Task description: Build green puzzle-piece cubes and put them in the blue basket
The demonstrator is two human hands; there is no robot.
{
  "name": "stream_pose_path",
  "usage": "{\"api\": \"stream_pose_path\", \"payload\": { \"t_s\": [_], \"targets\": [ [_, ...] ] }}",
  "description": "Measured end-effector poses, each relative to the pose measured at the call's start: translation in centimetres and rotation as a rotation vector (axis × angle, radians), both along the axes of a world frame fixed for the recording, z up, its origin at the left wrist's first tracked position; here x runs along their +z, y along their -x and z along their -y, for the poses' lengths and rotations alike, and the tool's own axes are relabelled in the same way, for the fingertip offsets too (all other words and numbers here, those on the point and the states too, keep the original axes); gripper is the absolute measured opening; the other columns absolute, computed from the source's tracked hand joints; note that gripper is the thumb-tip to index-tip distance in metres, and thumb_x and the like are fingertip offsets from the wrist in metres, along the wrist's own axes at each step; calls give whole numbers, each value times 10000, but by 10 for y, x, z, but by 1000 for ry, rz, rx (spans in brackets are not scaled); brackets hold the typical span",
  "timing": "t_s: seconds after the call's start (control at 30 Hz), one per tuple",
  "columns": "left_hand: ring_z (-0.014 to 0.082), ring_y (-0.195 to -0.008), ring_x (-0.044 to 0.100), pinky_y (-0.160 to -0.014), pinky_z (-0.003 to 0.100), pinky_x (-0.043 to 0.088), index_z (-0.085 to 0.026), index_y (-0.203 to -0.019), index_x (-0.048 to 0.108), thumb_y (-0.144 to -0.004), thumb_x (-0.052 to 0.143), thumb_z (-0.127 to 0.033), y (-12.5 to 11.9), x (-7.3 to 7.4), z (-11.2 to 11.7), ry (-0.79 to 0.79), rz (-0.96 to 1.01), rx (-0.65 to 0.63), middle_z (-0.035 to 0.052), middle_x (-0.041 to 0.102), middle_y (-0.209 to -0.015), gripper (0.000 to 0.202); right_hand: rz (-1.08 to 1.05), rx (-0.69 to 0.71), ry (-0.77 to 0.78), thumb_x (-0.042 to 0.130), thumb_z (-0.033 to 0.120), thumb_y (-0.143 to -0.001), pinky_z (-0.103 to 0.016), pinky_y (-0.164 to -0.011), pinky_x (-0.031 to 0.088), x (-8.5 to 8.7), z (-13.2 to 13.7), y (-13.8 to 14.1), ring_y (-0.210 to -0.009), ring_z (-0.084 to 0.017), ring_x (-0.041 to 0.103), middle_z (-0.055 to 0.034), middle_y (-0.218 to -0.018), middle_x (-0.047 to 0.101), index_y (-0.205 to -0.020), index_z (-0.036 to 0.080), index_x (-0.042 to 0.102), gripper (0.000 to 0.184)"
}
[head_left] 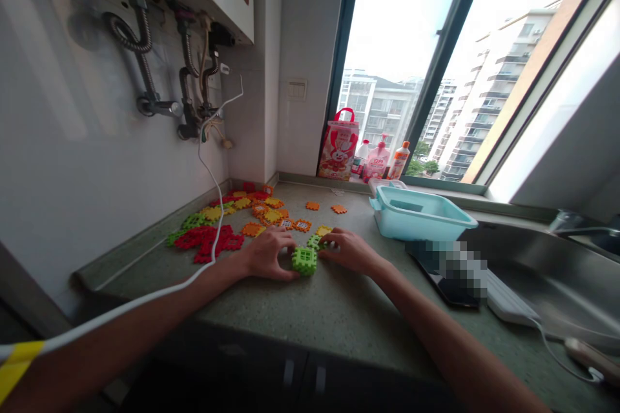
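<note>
A small green cube point(304, 261) made of interlocking plastic tiles, with a square window in its top, sits on the counter between my hands. My left hand point(268, 251) curls round the cube's left side, thumb in front and fingers behind. Just behind the cube is a green tile point(314, 242), and the bent fingertips of my right hand point(351, 251) close on its right edge. A yellow tile point(323, 230) lies right behind that one. Past my left hand spreads a pile of red tiles point(208, 242), green tiles point(194, 221), and orange and yellow ones.
A white cable point(219, 187) hangs down across the counter and over my left forearm. At the right stand a light-blue plastic basin point(423, 216) and a steel sink point(527, 271). A dark, partly blurred device point(450, 284) lies before the basin. Bottles point(376, 161) line the windowsill.
</note>
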State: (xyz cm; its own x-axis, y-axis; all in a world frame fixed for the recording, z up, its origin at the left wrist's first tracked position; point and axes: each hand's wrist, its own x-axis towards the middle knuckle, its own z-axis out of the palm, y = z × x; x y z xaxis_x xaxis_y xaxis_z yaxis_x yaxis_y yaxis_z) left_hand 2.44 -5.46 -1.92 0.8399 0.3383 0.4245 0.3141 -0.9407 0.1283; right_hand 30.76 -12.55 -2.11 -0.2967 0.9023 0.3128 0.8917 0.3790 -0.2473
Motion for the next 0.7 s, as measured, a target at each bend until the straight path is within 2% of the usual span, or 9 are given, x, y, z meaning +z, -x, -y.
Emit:
{"api": "stream_pose_path", "payload": {
  "t_s": [0.2, 0.37, 0.47, 0.6, 0.7],
  "targets": [
    [270, -960, 637, -995, 401, 474, -225, -933, 730, -691, 846, -498, 3, 1, -5, -12, -17, -16, 36, 730, -920, 383, -52, 0, 64, 748, 343, -900, -296, -821, 525, 1, 0, -2, -846, -186, 707, -39, -1020, 735, -1038, 282, 804, 161],
    [266, -963, 637, -995, 391, 483, -225, -941, 733, -690, 830, -474, 4, -1, -7, -2, -16, -22, 38, 726, -933, 366, -60, 2, 18, 739, 227, -816, -283, -770, 510, 6, 2, -5, -805, -187, 695, -35, -939, 754, -978, 240, 789, 170],
    [265, -978, 640, -1014, 389, 476, -233, -949, 728, -697, 827, -475, 5, -3, -9, 6, -8, -26, 33, 726, -945, 364, -68, 8, -17, 729, 227, -810, -282, -749, 500, 10, 4, -5, -789, -186, 683, -23, -883, 752, -952, 227, 772, 148],
    [268, -964, 645, -999, 393, 478, -233, -934, 724, -682, 848, -460, 5, -3, -9, 15, -7, -25, 29, 720, -932, 362, -94, 19, -52, 739, 356, -866, -310, -786, 526, 7, 3, -2, -817, -192, 698, -45, -1016, 765, -1119, 245, 762, 278],
    [273, -957, 648, -994, 402, 477, -227, -940, 724, -681, 854, -453, 5, -1, -7, 19, -3, -27, 33, 723, -938, 368, -113, 103, -34, 719, 344, -895, -322, -862, 545, 2, 0, 2, -861, -186, 714, -63, -1168, 751, -1220, 262, 747, 336]
  ]
}}
